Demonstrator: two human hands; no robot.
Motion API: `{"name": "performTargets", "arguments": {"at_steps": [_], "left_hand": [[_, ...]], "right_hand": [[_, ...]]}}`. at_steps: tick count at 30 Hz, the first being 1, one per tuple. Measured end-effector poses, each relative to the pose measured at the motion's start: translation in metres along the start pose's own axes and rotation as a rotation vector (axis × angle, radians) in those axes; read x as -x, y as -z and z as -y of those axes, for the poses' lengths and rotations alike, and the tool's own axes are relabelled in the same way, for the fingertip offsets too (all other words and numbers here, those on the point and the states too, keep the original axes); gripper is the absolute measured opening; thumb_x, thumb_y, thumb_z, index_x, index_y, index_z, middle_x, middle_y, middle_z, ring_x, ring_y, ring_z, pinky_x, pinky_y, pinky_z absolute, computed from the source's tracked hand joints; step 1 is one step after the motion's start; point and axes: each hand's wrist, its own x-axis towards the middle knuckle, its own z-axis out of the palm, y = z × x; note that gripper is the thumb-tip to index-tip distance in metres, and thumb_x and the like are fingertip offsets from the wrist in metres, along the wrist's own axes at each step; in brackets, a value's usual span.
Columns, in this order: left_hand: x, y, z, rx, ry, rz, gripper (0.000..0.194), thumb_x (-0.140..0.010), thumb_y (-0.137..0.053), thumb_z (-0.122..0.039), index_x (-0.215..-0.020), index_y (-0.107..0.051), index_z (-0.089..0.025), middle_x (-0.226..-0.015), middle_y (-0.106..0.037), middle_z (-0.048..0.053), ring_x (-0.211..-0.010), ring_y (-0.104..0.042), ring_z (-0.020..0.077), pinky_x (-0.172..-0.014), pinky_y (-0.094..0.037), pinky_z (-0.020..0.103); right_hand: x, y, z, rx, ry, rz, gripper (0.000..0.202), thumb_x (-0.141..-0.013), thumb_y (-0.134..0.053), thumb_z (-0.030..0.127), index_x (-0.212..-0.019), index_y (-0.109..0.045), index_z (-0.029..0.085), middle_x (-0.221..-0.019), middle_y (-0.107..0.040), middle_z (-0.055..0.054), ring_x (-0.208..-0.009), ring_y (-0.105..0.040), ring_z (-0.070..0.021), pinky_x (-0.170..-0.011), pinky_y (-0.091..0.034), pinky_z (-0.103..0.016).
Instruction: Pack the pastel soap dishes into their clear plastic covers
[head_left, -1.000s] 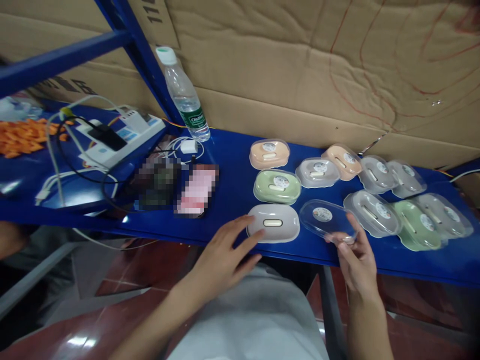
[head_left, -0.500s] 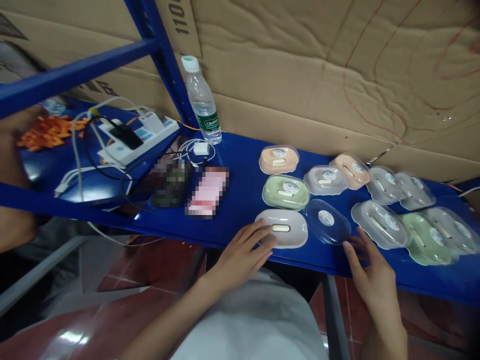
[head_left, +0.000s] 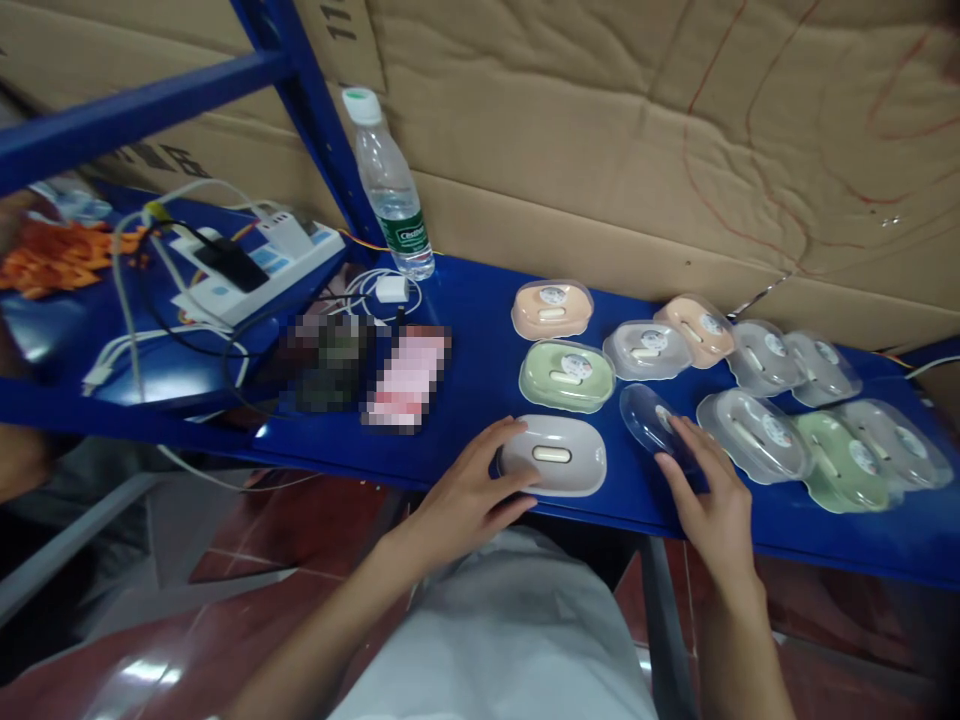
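Note:
A light grey oval dish with a cream bar in its middle lies uncovered near the front edge of the blue table. My left hand grips its left end between thumb and fingers. In my right hand is a clear lid with a round sticker, tilted up off the table to the right of the dish. Behind the grey dish sits a green covered dish, and behind that a peach covered one.
Several more covered dishes stand at the right. To the left are a phone, a water bottle, a charger with cable and a power strip. Orange pieces lie far left, beyond the blue frame; cardboard stands behind.
My right hand has moved left and taken hold of the clear lid, which was lying flat and is now tilted. My left hand has closed on the grey dish's end. The view has shifted slightly.

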Motion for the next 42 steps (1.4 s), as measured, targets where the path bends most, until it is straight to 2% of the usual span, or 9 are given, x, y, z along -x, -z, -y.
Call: {"name": "performTargets", "arguments": {"at_steps": [4,8,11,15,19,25,32,36,42], "left_hand": [[-0.004,0.0,0.0,0.077,0.085,0.023,0.043,-0.098,-0.075,-0.025,-0.138,-0.062,-0.029,-0.158,-0.05,0.012,-0.15,-0.049,0.0304,-0.123,-0.048,0.052],[-0.005,-0.003,0.0,0.125,0.216,0.045,0.085,-0.094,-0.079,-0.029,-0.164,-0.032,-0.034,-0.164,-0.046,0.014,-0.152,-0.049,0.0304,-0.123,-0.049,0.052],[-0.002,-0.007,0.001,0.142,0.265,0.063,0.099,-0.093,-0.082,-0.035,-0.169,-0.019,-0.036,-0.165,-0.045,0.014,-0.155,-0.045,0.031,-0.125,-0.046,0.054],[0.002,-0.011,0.003,0.145,0.275,0.041,0.088,-0.094,-0.081,-0.04,-0.166,-0.03,-0.036,-0.162,-0.046,0.012,-0.153,-0.048,0.0303,-0.125,-0.046,0.053],[0.001,-0.012,0.002,0.146,0.281,0.035,0.077,-0.093,-0.081,-0.038,-0.16,-0.042,-0.037,-0.161,-0.046,0.011,-0.148,-0.053,0.0296,-0.121,-0.051,0.05],[-0.001,-0.011,0.002,0.208,0.276,0.0,0.078,-0.09,-0.085,-0.037,-0.156,-0.045,-0.032,-0.158,-0.048,0.013,-0.148,-0.052,0.0307,-0.122,-0.049,0.052],[0.0,-0.011,0.001,0.182,0.312,0.007,0.077,-0.093,-0.081,-0.04,-0.159,-0.042,-0.033,-0.161,-0.047,0.013,-0.151,-0.049,0.0308,-0.122,-0.049,0.052],[0.0,-0.007,0.002,0.184,0.307,0.008,0.078,-0.093,-0.08,-0.044,-0.16,-0.041,-0.033,-0.16,-0.047,0.014,-0.151,-0.05,0.0313,-0.123,-0.048,0.052],[-0.005,-0.002,0.006,0.248,0.294,-0.014,0.075,-0.094,-0.079,-0.044,-0.159,-0.044,-0.035,-0.157,-0.051,0.013,-0.148,-0.053,0.0304,-0.121,-0.05,0.051]], "right_hand": [[0.016,0.002,0.021,-0.165,-0.015,0.042,0.048,-0.105,-0.064,0.036,-0.153,-0.061,0.035,-0.152,-0.065,-0.007,-0.141,-0.061,-0.0311,-0.119,-0.049,-0.056],[0.021,-0.01,0.048,-0.102,0.264,0.163,0.058,-0.101,-0.07,0.027,-0.156,-0.056,0.043,-0.16,-0.057,-0.005,-0.148,-0.054,-0.032,-0.121,-0.048,-0.057],[0.019,-0.024,0.064,-0.041,0.406,0.215,0.066,-0.101,-0.071,0.025,-0.16,-0.05,0.043,-0.162,-0.052,-0.006,-0.152,-0.048,-0.0328,-0.122,-0.048,-0.058],[0.024,-0.041,0.069,-0.03,0.446,0.207,0.067,-0.102,-0.069,0.024,-0.162,-0.046,0.041,-0.163,-0.051,-0.009,-0.153,-0.047,-0.0329,-0.121,-0.049,-0.059],[0.028,-0.044,0.062,-0.037,0.481,0.198,0.067,-0.104,-0.065,0.021,-0.164,-0.043,0.04,-0.167,-0.046,-0.01,-0.155,-0.044,-0.0331,-0.121,-0.049,-0.06],[0.017,-0.035,0.069,-0.015,0.566,0.245,0.063,-0.107,-0.059,0.022,-0.165,-0.042,0.038,-0.16,-0.054,-0.011,-0.153,-0.047,-0.0308,-0.124,-0.044,-0.06],[0.009,-0.047,0.071,0.087,0.568,0.217,0.053,-0.104,-0.067,0.034,-0.155,-0.056,0.04,-0.154,-0.06,-0.008,-0.147,-0.053,-0.0311,-0.124,-0.039,-0.058],[-0.003,-0.047,0.063,0.084,0.602,0.272,0.054,-0.103,-0.069,0.037,-0.155,-0.056,0.041,-0.152,-0.063,-0.007,-0.147,-0.053,-0.0303,-0.118,-0.044,-0.053],[-0.007,-0.048,0.061,0.079,0.517,0.317,0.059,-0.102,-0.07,0.041,-0.158,-0.051,0.044,-0.156,-0.061,-0.006,-0.142,-0.058,-0.0321,-0.112,-0.048,-0.052]]}}
